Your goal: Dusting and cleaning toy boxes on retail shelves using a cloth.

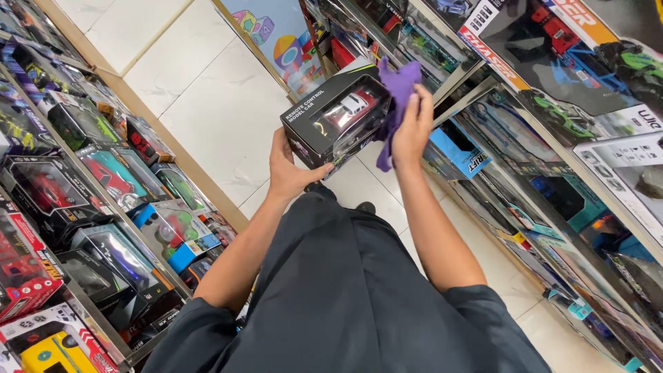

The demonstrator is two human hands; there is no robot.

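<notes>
The left hand (290,169) closes its grip under the black toy-car box (338,121), held up between the shelves (103,228), while the right hand (412,128) presses a purple cloth (395,103) against the box's clear front.

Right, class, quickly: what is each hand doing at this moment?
Left hand: closed on the lower corner of the black toy car box, holding it up.
Right hand: pressing a purple cloth against the box's end.

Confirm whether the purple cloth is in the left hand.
No, the right hand presses the purple cloth against the boxed toy car.
</notes>
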